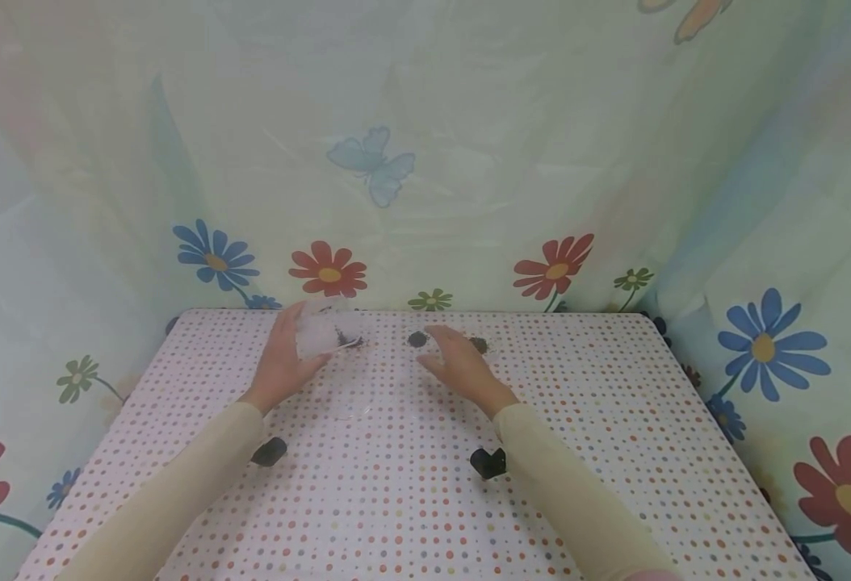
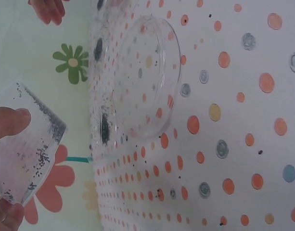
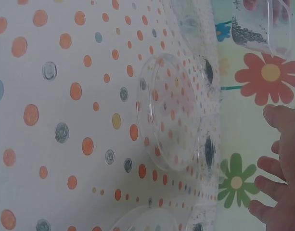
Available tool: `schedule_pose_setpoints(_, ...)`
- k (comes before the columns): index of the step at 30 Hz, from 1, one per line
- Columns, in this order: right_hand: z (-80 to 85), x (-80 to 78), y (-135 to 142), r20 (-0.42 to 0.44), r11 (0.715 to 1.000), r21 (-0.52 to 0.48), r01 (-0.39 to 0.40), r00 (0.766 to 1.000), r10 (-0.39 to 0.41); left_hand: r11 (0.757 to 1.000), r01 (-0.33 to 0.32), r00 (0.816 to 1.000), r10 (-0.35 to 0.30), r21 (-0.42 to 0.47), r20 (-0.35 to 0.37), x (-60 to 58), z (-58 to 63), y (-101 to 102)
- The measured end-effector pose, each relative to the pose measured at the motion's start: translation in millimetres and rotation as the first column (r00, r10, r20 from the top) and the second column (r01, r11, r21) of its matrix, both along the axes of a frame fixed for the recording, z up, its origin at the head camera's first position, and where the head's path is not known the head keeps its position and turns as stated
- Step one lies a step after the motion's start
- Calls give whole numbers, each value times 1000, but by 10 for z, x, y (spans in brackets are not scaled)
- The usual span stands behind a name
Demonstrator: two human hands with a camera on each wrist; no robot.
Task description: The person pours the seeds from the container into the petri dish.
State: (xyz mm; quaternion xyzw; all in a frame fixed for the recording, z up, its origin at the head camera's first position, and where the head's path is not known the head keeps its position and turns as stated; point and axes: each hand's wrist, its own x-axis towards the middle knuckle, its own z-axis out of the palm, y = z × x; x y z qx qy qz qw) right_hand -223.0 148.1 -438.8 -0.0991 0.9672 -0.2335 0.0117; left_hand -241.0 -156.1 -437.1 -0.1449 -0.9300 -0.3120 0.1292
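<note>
My left hand (image 1: 280,363) holds a clear plastic container (image 1: 318,329) tilted above the back of the table, thumb on one face and fingers on the other. Small dark grains (image 2: 44,156) cling inside it, gathered toward one side. Below and beside it, small heaps of dark grains (image 1: 417,339) lie in clear, shallow round dishes, their edges hard to make out. A clear round lid or dish (image 2: 173,57) lies on the table in front of them. My right hand (image 1: 467,369) hovers near the right-hand heaps, fingers apart and slightly bent, holding nothing.
The table (image 1: 396,516) wears a dotted cover, with a few stray dark grains on it. Two black objects (image 1: 269,452) show beside my forearms. A flowered curtain (image 1: 469,161) hangs behind the table's back edge and at both sides.
</note>
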Motion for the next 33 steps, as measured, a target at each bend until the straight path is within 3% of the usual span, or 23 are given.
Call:
schedule_pose_setpoints(19, -54, -63, -101, -14, 999, 1, -32, 999, 32, 994, -94, 990, 87, 56, 112, 87, -89, -159)
schedule_pose_setpoints(33, -28, -45, -182, 20, 999, -17, -34, 999, 34, 982, -181, 968, 169, 52, 184, 196, -191, -253)
